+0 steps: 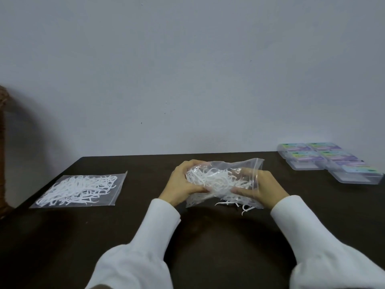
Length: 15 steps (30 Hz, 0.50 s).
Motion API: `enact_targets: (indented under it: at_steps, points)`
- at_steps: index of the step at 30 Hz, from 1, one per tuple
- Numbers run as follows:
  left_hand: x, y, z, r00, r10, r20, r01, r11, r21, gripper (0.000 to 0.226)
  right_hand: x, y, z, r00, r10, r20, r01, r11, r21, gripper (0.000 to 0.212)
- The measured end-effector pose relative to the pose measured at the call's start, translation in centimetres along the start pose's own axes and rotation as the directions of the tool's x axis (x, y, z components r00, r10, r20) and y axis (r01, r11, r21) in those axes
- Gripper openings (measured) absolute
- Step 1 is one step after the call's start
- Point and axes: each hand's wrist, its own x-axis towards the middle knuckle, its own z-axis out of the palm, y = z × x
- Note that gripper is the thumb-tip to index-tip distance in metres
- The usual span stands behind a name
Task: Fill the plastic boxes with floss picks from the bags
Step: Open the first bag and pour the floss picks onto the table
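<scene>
A clear plastic bag (223, 180) full of white floss picks sits between my two hands at the middle of the dark table (208, 236). My left hand (181, 185) grips its left end, fingers curled over the top. My right hand (264, 187) holds the right end, partly behind the plastic. A few floss picks (235, 204) spill out of the bag's near edge onto the table. A second flat bag of floss picks (83, 188) lies at the left. Several clear plastic boxes (331, 161) with coloured labels stand at the far right.
A pale wall rises straight behind the table's far edge. A brown object (3, 147) stands at the left edge of view beside the table. My white sleeves (145, 236) reach in from the near edge.
</scene>
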Motion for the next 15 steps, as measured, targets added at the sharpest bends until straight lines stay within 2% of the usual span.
enact_targets:
  at_steps: [5,8,11,15]
  points:
    - [0.01,-0.07,-0.03,1.0,-0.007,0.003,0.007,1.0,-0.002,0.054,-0.39,-0.33,0.03,0.994,0.009,-0.112,0.011,0.985,0.173,0.018]
    - [0.01,-0.08,-0.14,1.0,-0.018,-0.008,0.018,1.0,-0.018,0.052,-0.59,-0.3,-0.18,0.986,0.007,-0.165,0.036,0.965,0.259,0.024]
    - [0.07,-0.24,-0.38,0.999,-0.039,-0.02,0.038,0.999,-0.024,0.054,-0.56,-0.23,-0.16,0.983,0.031,-0.182,0.021,0.959,0.281,0.015]
    - [0.2,-0.69,-0.8,0.995,-0.076,-0.066,0.074,0.997,-0.03,0.056,-0.54,-0.26,-0.25,0.973,0.036,-0.227,0.047,0.935,0.351,0.019]
